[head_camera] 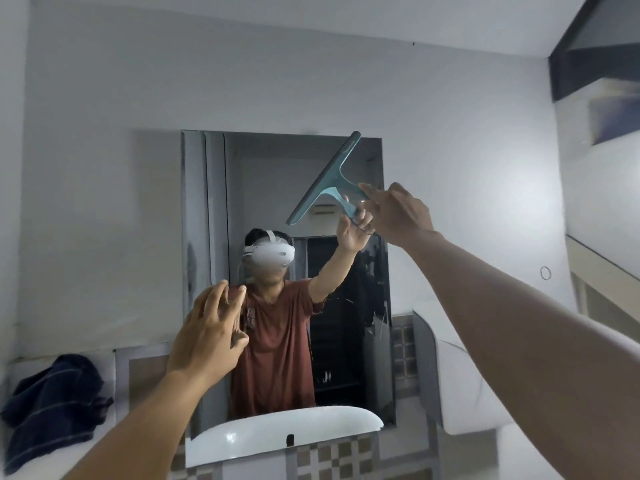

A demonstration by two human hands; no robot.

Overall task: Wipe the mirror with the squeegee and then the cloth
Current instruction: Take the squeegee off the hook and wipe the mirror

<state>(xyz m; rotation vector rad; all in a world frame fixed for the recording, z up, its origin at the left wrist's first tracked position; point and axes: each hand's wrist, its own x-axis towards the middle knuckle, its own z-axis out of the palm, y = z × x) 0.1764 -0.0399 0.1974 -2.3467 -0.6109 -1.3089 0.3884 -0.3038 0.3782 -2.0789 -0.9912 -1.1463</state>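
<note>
While the right hand (pixel 398 213) pinches the handle of the squeegee (pixel 329 181), its blade (long axis tilted, running up-right to down-left) lies up-left of those fingers against the mirror (pixel 207 209); left hand (pixel 207 334) spread wide, empty, farther.

White ledge (pixel 104 362) along the wall, lower left, carries one dark blue cloth (pixel 52 407) with thin pale stripes, lying crumpled.
</note>
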